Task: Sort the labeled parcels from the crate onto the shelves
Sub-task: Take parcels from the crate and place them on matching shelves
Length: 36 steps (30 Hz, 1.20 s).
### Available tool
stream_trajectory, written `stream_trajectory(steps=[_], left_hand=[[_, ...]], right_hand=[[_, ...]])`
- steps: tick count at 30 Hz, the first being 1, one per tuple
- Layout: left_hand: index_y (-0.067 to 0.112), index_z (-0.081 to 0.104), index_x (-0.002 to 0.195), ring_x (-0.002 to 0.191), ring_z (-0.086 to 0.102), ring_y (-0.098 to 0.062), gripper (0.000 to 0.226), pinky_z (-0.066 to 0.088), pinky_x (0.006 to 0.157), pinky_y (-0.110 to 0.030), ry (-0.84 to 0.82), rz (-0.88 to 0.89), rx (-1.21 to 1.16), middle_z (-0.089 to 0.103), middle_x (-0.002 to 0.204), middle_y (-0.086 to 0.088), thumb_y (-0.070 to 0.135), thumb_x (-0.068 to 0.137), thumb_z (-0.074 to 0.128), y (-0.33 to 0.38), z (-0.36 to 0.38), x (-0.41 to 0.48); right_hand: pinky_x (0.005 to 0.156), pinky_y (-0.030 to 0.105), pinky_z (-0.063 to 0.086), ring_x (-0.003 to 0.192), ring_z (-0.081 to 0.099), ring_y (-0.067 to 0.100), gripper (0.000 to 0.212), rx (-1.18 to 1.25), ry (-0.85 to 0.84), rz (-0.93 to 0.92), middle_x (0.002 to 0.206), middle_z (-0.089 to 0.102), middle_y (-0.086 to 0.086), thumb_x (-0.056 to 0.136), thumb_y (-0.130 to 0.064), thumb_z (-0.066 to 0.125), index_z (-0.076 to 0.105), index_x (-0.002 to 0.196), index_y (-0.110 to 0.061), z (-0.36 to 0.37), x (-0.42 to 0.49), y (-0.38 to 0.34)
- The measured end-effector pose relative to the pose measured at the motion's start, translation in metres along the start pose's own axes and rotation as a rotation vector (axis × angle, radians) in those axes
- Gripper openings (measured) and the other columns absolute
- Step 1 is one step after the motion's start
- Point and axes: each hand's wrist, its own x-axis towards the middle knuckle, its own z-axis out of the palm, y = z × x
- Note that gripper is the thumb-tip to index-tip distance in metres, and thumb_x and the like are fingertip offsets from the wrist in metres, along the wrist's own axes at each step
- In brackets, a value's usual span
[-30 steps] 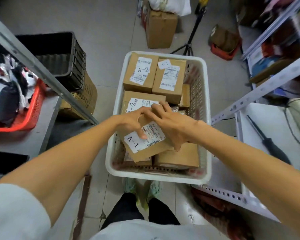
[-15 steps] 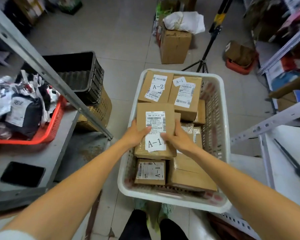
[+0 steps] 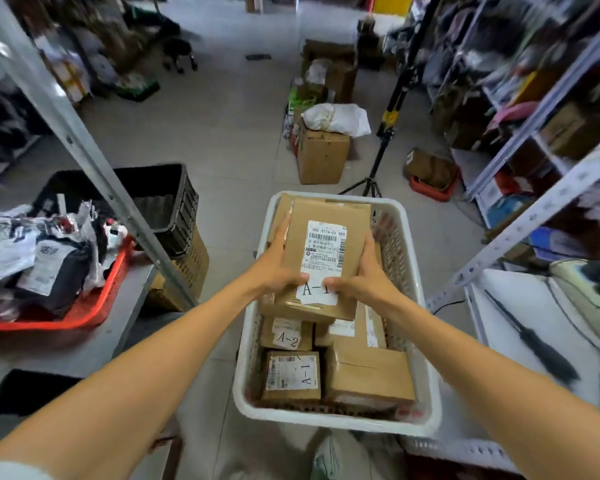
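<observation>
held parcel: brown carton (image 3: 321, 258) tagged a-1, held just above the crate (image 3: 326, 422), label face up toward the head camera, probably so the code can be read before a shelf is picked.
left hand: left hand (image 3: 274, 268) grips the carton's left edge, fingers up along the side, thumb on the top face beside the tag.
right hand: right hand (image 3: 364, 282) grips the right edge likewise; its thumb covers the tag's last character.
arms: both stretched forward, roughly mirrored.
crate contents: a-2 parcel (image 3: 286, 336), second a-1 parcel (image 3: 291, 375) and plain carton (image 3: 368, 375) lie flat, packed side by side.
shelves: left rack (image 3: 84, 143) and right rack (image 3: 534, 216) flank the crate; which level takes a-1 cannot be told.
</observation>
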Motion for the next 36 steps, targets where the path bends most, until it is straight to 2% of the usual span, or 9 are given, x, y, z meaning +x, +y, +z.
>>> stream_trajectory(steps=[4,8,11,14,18,22,25,30,36], left_hand=[[0.032,-0.014,0.151,0.115,0.05,-0.015,0.117,0.047,0.095,-0.033,-0.072,0.12,0.027,0.039,0.132,0.01,-0.005,0.079,0.07,0.026,-0.016,-0.006],[0.04,-0.013,0.149,0.112,0.05,-0.009,0.113,0.046,0.085,-0.021,-0.087,0.197,0.028,0.036,0.126,0.018,-0.001,0.081,0.068,0.04,-0.024,-0.021],[0.04,-0.01,0.15,0.106,0.049,0.014,0.113,0.042,0.07,-0.001,-0.106,0.244,-0.02,0.035,0.124,0.03,-0.001,0.081,0.07,0.043,-0.028,-0.037],[0.045,-0.006,0.15,0.091,0.049,0.031,0.114,0.045,0.066,0.0,-0.155,0.288,-0.038,0.037,0.114,0.04,-0.002,0.08,0.072,0.047,-0.027,-0.051],[0.051,-0.009,0.147,0.095,0.056,0.013,0.119,0.054,0.074,-0.011,-0.21,0.319,0.009,0.046,0.128,0.019,0.0,0.079,0.074,0.065,-0.014,-0.078],[0.047,-0.009,0.148,0.123,0.053,-0.015,0.121,0.055,0.09,-0.038,-0.238,0.366,0.023,0.041,0.147,0.002,-0.003,0.077,0.075,0.084,0.003,-0.111],[0.043,-0.01,0.149,0.129,0.048,-0.018,0.124,0.055,0.084,-0.025,-0.279,0.388,0.013,0.035,0.152,-0.001,-0.006,0.074,0.075,0.09,0.019,-0.141],[0.038,-0.005,0.151,0.115,0.05,-0.01,0.127,0.055,0.076,-0.02,-0.323,0.403,0.032,0.041,0.144,-0.003,-0.009,0.067,0.079,0.081,0.048,-0.195],[0.045,0.0,0.149,0.098,0.054,0.003,0.127,0.054,0.071,-0.014,-0.469,0.45,0.112,0.048,0.109,0.018,-0.008,0.066,0.08,0.077,0.096,-0.246]], right_hand=[[0.099,0.036,0.049,0.119,0.055,0.011,0.111,0.048,0.162,-0.078,0.129,0.053,-0.005,0.065,0.0,0.083,0.011,0.145,-0.03,-0.002,-0.03,-0.028],[0.103,0.05,0.045,0.123,0.053,0.021,0.122,0.053,0.275,-0.086,0.134,0.053,0.005,0.067,0.003,0.078,-0.002,0.152,-0.029,0.005,-0.057,-0.054],[0.102,0.05,0.045,0.124,0.052,0.022,0.123,0.034,0.323,-0.104,0.136,0.05,0.006,0.066,-0.003,0.08,-0.003,0.151,-0.037,0.013,-0.08,-0.068],[0.103,0.049,0.045,0.125,0.049,0.019,0.123,0.016,0.407,-0.102,0.139,0.044,0.003,0.069,-0.006,0.081,-0.005,0.15,-0.043,0.017,-0.109,-0.071],[0.103,0.045,0.045,0.116,0.053,0.008,0.118,0.058,0.491,-0.118,0.129,0.051,-0.009,0.069,-0.002,0.08,0.004,0.15,-0.04,0.015,-0.152,-0.072],[0.102,0.048,0.046,0.129,0.047,0.021,0.114,0.077,0.573,-0.138,0.143,0.044,0.002,0.07,-0.001,0.08,0.008,0.151,-0.037,0.016,-0.199,-0.071],[0.092,0.032,0.051,0.124,0.05,0.02,0.114,0.05,0.635,-0.147,0.137,0.049,0.004,0.07,-0.002,0.08,0.006,0.149,-0.038,0.023,-0.239,-0.067],[0.103,0.054,0.041,0.127,0.047,0.03,0.122,0.017,0.694,-0.126,0.137,0.047,0.013,0.068,-0.003,0.083,-0.001,0.151,-0.035,0.041,-0.311,-0.046],[0.108,0.051,0.037,0.13,0.042,0.026,0.121,-0.018,0.85,-0.092,0.14,0.042,0.011,0.067,-0.003,0.083,0.001,0.152,-0.029,0.058,-0.392,-0.011]])
